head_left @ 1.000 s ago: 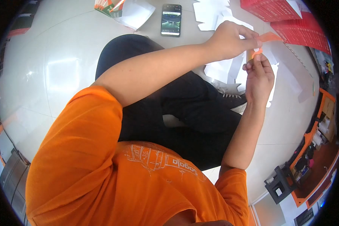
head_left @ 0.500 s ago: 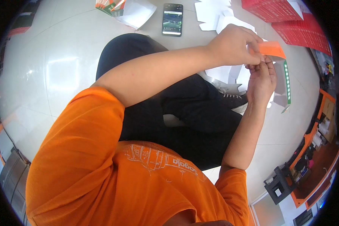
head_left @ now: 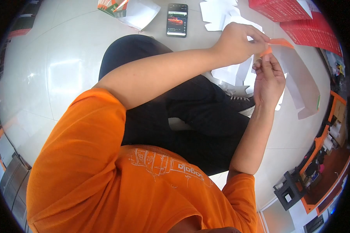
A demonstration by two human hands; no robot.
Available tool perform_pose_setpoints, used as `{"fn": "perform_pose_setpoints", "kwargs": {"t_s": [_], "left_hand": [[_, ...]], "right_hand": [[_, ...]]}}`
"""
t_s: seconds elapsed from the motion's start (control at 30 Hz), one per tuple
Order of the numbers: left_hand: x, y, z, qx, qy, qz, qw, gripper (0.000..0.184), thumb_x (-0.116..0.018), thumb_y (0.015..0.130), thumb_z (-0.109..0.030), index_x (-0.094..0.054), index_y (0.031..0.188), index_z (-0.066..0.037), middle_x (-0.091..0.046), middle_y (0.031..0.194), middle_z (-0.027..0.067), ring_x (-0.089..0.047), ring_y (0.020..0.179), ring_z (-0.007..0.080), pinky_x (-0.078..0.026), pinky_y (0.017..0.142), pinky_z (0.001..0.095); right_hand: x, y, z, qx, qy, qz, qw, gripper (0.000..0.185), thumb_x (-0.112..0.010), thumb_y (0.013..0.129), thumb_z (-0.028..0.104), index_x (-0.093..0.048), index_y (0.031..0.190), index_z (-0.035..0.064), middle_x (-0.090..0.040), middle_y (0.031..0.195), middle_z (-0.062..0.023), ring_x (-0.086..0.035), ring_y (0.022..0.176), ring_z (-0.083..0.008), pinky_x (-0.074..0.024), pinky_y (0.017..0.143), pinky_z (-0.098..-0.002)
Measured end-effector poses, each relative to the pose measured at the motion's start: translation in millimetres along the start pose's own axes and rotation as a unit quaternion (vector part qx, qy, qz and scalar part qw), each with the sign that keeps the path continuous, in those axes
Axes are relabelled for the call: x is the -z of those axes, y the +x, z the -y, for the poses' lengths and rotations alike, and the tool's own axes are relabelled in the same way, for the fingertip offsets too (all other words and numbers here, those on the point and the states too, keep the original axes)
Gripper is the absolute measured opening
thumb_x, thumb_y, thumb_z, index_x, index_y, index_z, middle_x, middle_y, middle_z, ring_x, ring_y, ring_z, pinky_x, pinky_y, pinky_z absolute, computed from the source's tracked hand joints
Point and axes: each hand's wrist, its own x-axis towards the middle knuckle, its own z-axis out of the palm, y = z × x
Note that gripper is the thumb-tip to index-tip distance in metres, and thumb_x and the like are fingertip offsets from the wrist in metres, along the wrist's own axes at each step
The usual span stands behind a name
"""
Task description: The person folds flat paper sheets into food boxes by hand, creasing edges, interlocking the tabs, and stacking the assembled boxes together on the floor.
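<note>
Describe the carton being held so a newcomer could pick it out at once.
Start at the large orange shirt, then go up and right to the left hand and right hand, close together. They hold a folded paperboard carton, mostly pale, stretching toward the picture's lower right. Its orange flap and green edge set it apart from the white cut sheets nearby.

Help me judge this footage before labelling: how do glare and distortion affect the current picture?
Head view, left: glare whitens a patch of floor; head view, edges: fisheye curvature bends the surroundings, black filling the corners; head view, upper right: white card pieces look washed out, and the held card shows a pale side with little contrast.
</note>
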Motion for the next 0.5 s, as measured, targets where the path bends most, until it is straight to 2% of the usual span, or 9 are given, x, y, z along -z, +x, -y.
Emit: {"fn": "perform_pose_setpoints", "kwargs": {"t_s": [0.03, 0.23, 0.33, 0.5], "left_hand": [[0.2, -1.5, -4.8, 0.020, 0.005, 0.000, 1.000, 0.019, -0.074, 0.087, -0.017, -0.079, 0.100, -0.003, -0.076, 0.103, 0.0111, -0.070, 0.090, 0.0160, -0.054, 0.080, 0.0286], [-5.7, -4.3, -7.3, -0.033, -0.017, -0.046, 0.998, 0.019, -0.075, 0.089, -0.016, -0.079, 0.102, -0.002, -0.077, 0.100, 0.0110, -0.070, 0.090, 0.0149, -0.054, 0.080, 0.0288], [-6.1, -5.4, -7.8, 0.000, -0.022, -0.024, 0.999, 0.018, -0.074, 0.090, -0.015, -0.078, 0.100, -0.001, -0.076, 0.102, 0.0120, -0.070, 0.091, 0.0166, -0.055, 0.082, 0.0296], [-7.6, -6.1, -8.9, -0.039, -0.023, -0.021, 0.999, 0.016, -0.075, 0.089, -0.012, -0.078, 0.098, 0.000, -0.073, 0.107, 0.0123, -0.070, 0.094, 0.0194, -0.058, 0.085, 0.0321]], "right_hand": [[-0.9, -1.1, 0.7, -0.002, 0.005, 0.000, 1.000, 0.028, -0.070, 0.095, 0.012, -0.064, 0.114, -0.0086, -0.067, 0.090, -0.0088, -0.059, 0.077, -0.0135, -0.0481, 0.073, -0.0263], [-6.1, -6.0, 2.0, -0.004, 0.040, 0.002, 0.999, 0.027, -0.071, 0.095, 0.012, -0.064, 0.113, -0.0074, -0.069, 0.097, -0.0108, -0.060, 0.082, -0.0143, -0.0475, 0.075, -0.0275], [-3.1, -5.3, -4.1, 0.010, 0.044, -0.009, 0.999, 0.028, -0.072, 0.095, 0.012, -0.064, 0.113, -0.0071, -0.070, 0.098, -0.0112, -0.061, 0.084, -0.0145, -0.0473, 0.077, -0.0278], [-6.3, -7.2, -4.7, 0.057, 0.029, -0.032, 0.997, 0.026, -0.071, 0.095, 0.012, -0.065, 0.112, -0.0071, -0.069, 0.096, -0.0113, -0.061, 0.083, -0.0144, -0.0481, 0.076, -0.0277]]}}
